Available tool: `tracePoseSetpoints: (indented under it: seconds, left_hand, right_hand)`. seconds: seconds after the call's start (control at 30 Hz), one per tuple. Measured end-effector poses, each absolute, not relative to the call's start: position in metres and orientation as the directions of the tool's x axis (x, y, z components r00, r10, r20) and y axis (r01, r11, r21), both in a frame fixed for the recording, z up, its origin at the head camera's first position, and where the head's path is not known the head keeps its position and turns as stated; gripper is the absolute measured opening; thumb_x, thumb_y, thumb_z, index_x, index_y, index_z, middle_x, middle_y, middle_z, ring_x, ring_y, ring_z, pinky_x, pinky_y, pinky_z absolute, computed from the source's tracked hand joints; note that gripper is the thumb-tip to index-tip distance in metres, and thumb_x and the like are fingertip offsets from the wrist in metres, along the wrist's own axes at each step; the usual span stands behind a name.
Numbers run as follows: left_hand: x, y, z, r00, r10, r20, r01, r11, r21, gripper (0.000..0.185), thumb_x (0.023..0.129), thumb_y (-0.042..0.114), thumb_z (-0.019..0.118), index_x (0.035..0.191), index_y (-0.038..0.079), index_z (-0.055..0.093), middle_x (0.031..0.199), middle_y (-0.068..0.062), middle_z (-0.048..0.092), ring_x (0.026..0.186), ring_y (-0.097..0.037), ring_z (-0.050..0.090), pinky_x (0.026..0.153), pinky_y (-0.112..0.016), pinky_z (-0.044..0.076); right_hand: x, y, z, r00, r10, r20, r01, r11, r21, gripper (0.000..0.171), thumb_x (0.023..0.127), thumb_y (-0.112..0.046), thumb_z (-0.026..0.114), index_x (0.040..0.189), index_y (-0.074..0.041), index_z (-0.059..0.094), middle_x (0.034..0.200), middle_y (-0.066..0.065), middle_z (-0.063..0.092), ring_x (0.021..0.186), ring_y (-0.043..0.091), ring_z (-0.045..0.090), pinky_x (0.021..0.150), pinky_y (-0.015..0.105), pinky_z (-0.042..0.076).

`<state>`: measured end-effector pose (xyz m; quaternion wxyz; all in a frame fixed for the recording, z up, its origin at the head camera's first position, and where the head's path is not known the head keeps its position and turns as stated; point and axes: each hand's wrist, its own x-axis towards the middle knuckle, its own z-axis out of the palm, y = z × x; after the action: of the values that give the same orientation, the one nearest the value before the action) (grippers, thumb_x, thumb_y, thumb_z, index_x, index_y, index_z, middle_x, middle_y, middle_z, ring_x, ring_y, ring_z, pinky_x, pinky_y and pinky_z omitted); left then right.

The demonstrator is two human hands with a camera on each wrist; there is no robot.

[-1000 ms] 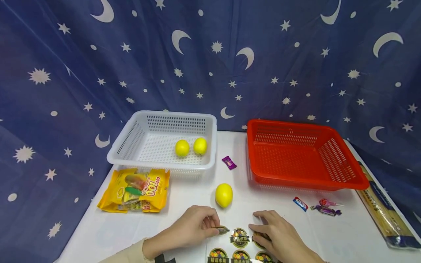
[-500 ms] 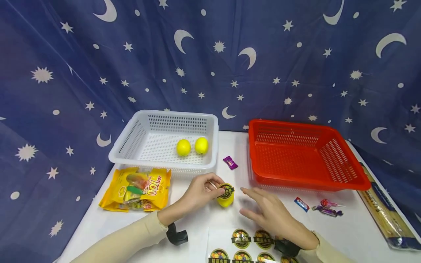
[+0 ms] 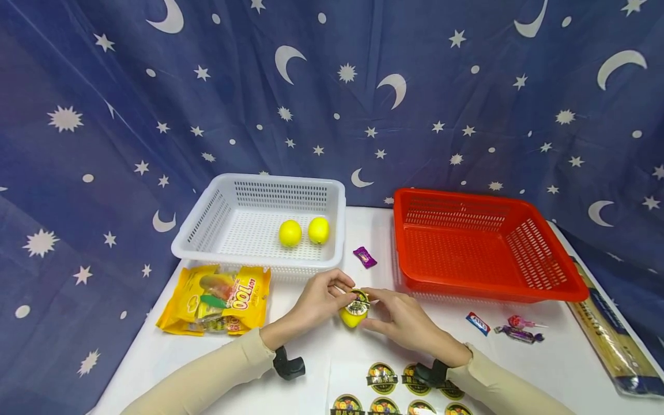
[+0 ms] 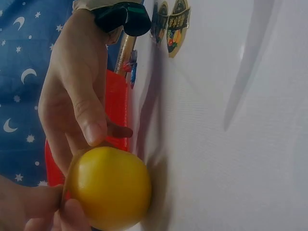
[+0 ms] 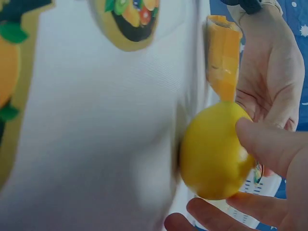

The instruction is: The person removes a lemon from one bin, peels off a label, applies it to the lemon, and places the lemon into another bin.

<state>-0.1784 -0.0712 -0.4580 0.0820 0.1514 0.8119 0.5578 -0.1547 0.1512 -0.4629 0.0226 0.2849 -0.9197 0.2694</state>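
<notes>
Gripping a yellow lemon (image 3: 353,314) from both sides, low and just left of centre in the head view. Left hand (image 3: 319,300) coming in from the left, fingers curled, pinching a round dark-and-gold sticker (image 3: 358,301) against the top of the lemon. Right hand (image 3: 399,321) coming in from the right, thumb and fingers curled round the lemon's right flank and steadying it. Lemon sitting between the two hands, touching both, resting on or just above the white surface (image 3: 519,369); cannot tell which from these views. Lying equally close to both hands, with the sticker on the side facing up and toward the left fingertips. In the left wrist view, showing the lemon (image 4: 108,187) against the surface with the right thumb over it; in the right wrist view, showing the lemon (image 5: 214,151) cupped between thumb and fingers, the left palm behind it.

Lying just below the hands, toward the bottom edge: a sheet of stickers (image 3: 381,377) of the same kind. Sitting to the left of the hands: a yellow snack bag (image 3: 218,300). Standing above that, upper left of centre: a white basket (image 3: 259,183) holding two more lemons (image 3: 290,233) side by side. Standing to the right: a red basket (image 3: 570,288). Lying between the baskets: a purple candy (image 3: 365,257). Lying at lower right: a few wrapped candies (image 3: 510,329).
</notes>
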Motion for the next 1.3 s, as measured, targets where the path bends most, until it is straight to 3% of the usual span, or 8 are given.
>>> tracePoseSetpoints:
  seconds: [0.33,0.53,0.7,0.83,1.0,1.1,1.27,1.3]
  left_hand:
    - [-0.172,-0.072,-0.464,-0.944,0.300,0.140,0.268,0.444,0.855,0.012,0.089,0.018,0.080,0.100,0.016,0.079,0.101,-0.003,0.073,0.069,-0.006,0.065,0.057,-0.021,0.053]
    - [-0.165,-0.071,-0.462,-0.926,0.305,0.223,0.359,0.524,0.772,0.010,0.089,0.018,0.080,0.099,0.017,0.083,0.095,0.002,0.076,0.074,-0.007,0.067,0.069,-0.018,0.052]
    - [-0.162,-0.078,-0.461,-0.914,0.345,0.213,0.375,0.518,0.769,0.018,0.090,0.020,0.079,0.106,0.015,0.082,0.106,0.001,0.080,0.086,-0.013,0.075,0.076,-0.024,0.059]
    - [-0.162,-0.083,-0.463,-0.905,0.372,0.208,0.390,0.528,0.754,0.021,0.089,0.021,0.080,0.109,0.014,0.081,0.110,-0.001,0.080,0.094,-0.014,0.078,0.081,-0.028,0.061]
    - [-0.162,-0.082,-0.463,-0.895,0.389,0.218,0.416,0.552,0.723,0.022,0.090,0.023,0.079,0.109,0.013,0.080,0.112,-0.001,0.078,0.106,-0.016,0.075,0.094,-0.035,0.059]
    - [-0.160,-0.083,-0.462,-0.890,0.401,0.217,0.428,0.569,0.703,0.024,0.090,0.024,0.078,0.111,0.012,0.079,0.115,-0.003,0.077,0.113,-0.020,0.073,0.099,-0.039,0.056]
    - [-0.159,-0.084,-0.459,-0.888,0.409,0.208,0.433,0.595,0.677,0.024,0.091,0.025,0.077,0.110,0.011,0.079,0.116,-0.004,0.077,0.116,-0.023,0.071,0.099,-0.041,0.056]
    - [-0.160,-0.085,-0.459,-0.888,0.410,0.206,0.433,0.599,0.674,0.023,0.091,0.025,0.077,0.110,0.011,0.079,0.116,-0.003,0.077,0.116,-0.022,0.071,0.099,-0.041,0.056]
  right_hand:
    - [-0.154,0.149,-0.461,-0.841,-0.491,0.226,-0.535,0.693,-0.484,0.062,0.086,-0.041,0.081,0.140,-0.015,0.064,0.118,0.001,0.077,0.092,0.016,0.073,0.079,0.032,0.056]
    - [-0.156,0.146,-0.461,-0.818,-0.464,0.339,-0.575,0.660,-0.483,0.041,0.088,-0.035,0.080,0.125,-0.017,0.075,0.116,0.000,0.078,0.098,0.018,0.076,0.084,0.039,0.059]
    - [-0.159,0.145,-0.465,-0.808,-0.454,0.376,-0.588,0.655,-0.475,0.034,0.086,-0.026,0.082,0.117,-0.012,0.079,0.109,0.002,0.080,0.098,0.020,0.078,0.083,0.037,0.062]
    - [-0.156,0.146,-0.466,-0.787,-0.475,0.393,-0.612,0.682,-0.401,0.034,0.088,-0.027,0.080,0.118,-0.011,0.078,0.112,0.002,0.079,0.105,0.020,0.076,0.086,0.040,0.061]
    - [-0.149,0.145,-0.468,-0.742,-0.513,0.432,-0.648,0.715,-0.262,0.036,0.093,-0.030,0.074,0.124,-0.012,0.075,0.119,-0.001,0.077,0.104,0.018,0.075,0.073,0.033,0.059]
    - [-0.146,0.144,-0.469,-0.737,-0.515,0.438,-0.649,0.721,-0.245,0.037,0.094,-0.030,0.073,0.127,-0.012,0.073,0.121,-0.001,0.076,0.101,0.018,0.076,0.065,0.029,0.053]
    - [-0.145,0.142,-0.469,-0.749,-0.510,0.423,-0.641,0.718,-0.271,0.041,0.096,-0.030,0.072,0.131,-0.009,0.070,0.122,0.003,0.076,0.100,0.021,0.077,0.071,0.033,0.059]
    - [-0.145,0.141,-0.468,-0.760,-0.504,0.410,-0.634,0.714,-0.297,0.042,0.095,-0.031,0.072,0.131,-0.009,0.070,0.115,0.003,0.079,0.093,0.019,0.077,0.069,0.033,0.059]
